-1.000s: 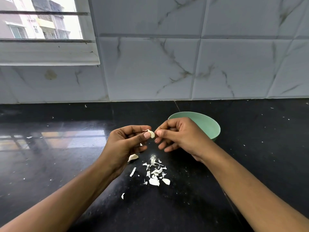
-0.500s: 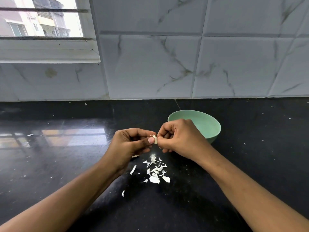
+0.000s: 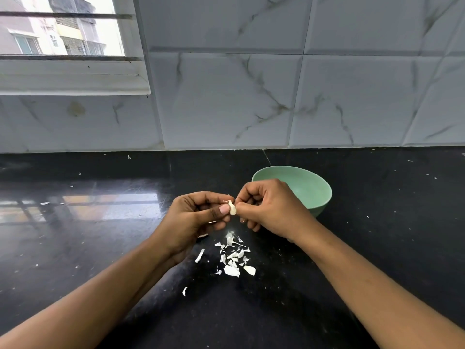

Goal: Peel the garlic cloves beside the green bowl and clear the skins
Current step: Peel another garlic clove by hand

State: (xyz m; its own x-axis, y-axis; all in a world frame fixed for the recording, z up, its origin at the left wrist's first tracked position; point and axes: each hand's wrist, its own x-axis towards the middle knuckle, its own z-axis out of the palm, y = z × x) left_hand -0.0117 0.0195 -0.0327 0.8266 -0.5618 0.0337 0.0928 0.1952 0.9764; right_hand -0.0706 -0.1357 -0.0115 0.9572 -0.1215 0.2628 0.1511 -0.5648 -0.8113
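Pale garlic clove point(image 3: 232, 209) sits mid-frame, pinched between the curled fingers of left hand point(image 3: 193, 219) and right hand point(image 3: 273, 210), just left of the green bowl point(image 3: 315, 188); best gripped firmly and peeled in small pulls.

— How much of the garlic clove point(image 3: 232, 209) can you see?
— Only a pale tip. My left hand point(image 3: 196, 217) and right hand point(image 3: 271, 207) pinch it and cover the rest. Any skin left on it is too small to tell.
— And the green bowl point(image 3: 310, 188)?
— My right hand hides its near-left rim. A pale scrap point(image 3: 202, 235) lies half under my left hand. My forearms run off the bottom edge.
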